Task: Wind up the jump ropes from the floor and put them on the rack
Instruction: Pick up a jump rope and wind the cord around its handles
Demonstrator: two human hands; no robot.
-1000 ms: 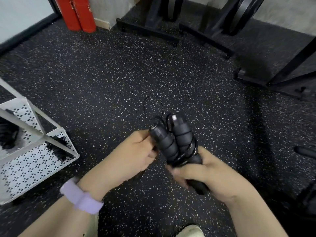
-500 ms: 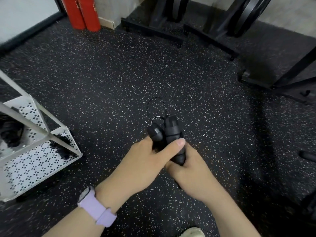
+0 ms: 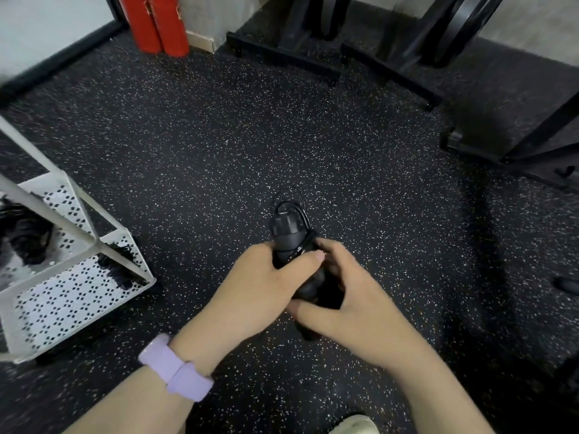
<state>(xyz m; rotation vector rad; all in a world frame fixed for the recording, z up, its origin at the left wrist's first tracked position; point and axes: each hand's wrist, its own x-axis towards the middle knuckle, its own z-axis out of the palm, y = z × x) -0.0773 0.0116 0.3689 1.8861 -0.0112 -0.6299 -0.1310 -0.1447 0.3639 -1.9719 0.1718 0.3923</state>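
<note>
A black jump rope (image 3: 286, 228), its two handles side by side with thin cord wound round them, is held in front of me above the floor. My left hand (image 3: 260, 289) grips the handles from the left, thumb laid across them. My right hand (image 3: 351, 302) holds the bundle from the right, fingers curled over the cord and lower handle ends, which are mostly hidden. The white perforated rack (image 3: 72, 296) stands at the left, with dark coiled ropes (image 3: 26, 238) on its shelves.
Black speckled rubber floor (image 3: 219, 151) spreads ahead. Two red cylinders (image 3: 156, 23) stand at the back left. Black equipment stands (image 3: 282, 54) and a dark frame (image 3: 517, 145) line the back and right. A dark object (image 3: 567, 285) lies at the right edge. A shoe tip (image 3: 354, 424) shows below.
The two handles have been brought tight together and my left hand has moved from beside the handles to wrap round them. My right hand has shifted up over the cord. The view moved slightly nearer the rack.
</note>
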